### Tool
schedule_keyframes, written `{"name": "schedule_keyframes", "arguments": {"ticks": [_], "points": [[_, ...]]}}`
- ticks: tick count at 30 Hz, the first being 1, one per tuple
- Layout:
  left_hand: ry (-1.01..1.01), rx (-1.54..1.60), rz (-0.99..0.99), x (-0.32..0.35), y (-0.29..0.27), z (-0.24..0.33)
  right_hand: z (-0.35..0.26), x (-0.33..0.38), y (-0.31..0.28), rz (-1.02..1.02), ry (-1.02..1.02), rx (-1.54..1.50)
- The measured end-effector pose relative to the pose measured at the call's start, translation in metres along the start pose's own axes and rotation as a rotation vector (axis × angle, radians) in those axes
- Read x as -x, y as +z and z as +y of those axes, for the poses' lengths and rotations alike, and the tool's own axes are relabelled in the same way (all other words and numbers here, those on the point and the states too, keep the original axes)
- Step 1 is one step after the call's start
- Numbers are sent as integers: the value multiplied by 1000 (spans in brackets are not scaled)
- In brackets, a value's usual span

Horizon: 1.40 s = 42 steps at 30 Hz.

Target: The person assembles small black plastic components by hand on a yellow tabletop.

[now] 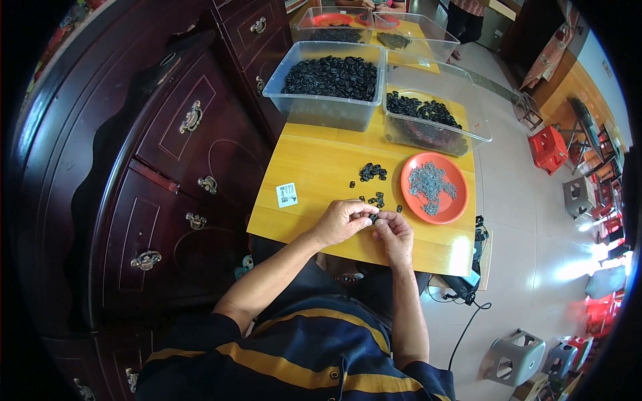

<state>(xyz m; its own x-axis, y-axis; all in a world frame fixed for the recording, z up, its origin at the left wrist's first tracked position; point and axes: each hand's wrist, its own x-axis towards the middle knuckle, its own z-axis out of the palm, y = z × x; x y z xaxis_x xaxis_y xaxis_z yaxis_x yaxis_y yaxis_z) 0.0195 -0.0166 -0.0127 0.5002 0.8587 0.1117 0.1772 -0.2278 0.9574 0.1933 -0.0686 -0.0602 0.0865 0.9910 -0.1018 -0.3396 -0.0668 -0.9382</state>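
My left hand (340, 222) and my right hand (396, 235) meet over the near part of the yellow table, both with fingers pinched together. Between the fingertips is a small black plastic piece (374, 217), mostly covered by them. Just beyond my hands lie several loose black plastic pieces (372, 172), oval with openings in them. An orange-red plate (408, 175) beside my right hand bears a heap of small silvery metal parts (430, 187). Whether one of these is also in my fingers I cannot make out.
A deep clear bin (321, 115) full of black pieces and a second clear bin (478, 130), partly filled, stand at the table's far side. A white card (287, 195) lies at left. Dark wooden cabinets (167, 160) flank the table. Cables (461, 289) hang at right.
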Motion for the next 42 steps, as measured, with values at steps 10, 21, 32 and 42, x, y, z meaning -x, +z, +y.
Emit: {"name": "schedule_keyframes", "arguments": {"ticks": [10,21,32,42], "points": [[104,-80,-66,-11,-5,-3,-9,-3,-1,-40,84,-49],[272,-428,22,-10,7,19,-9,-7,1,-31,63,-64],[356,-618,179,-5,20,2,1,-12,-7,-28,81,-95],[327,-613,167,-2,17,1,-8,-9,7,26,82,-7]]}}
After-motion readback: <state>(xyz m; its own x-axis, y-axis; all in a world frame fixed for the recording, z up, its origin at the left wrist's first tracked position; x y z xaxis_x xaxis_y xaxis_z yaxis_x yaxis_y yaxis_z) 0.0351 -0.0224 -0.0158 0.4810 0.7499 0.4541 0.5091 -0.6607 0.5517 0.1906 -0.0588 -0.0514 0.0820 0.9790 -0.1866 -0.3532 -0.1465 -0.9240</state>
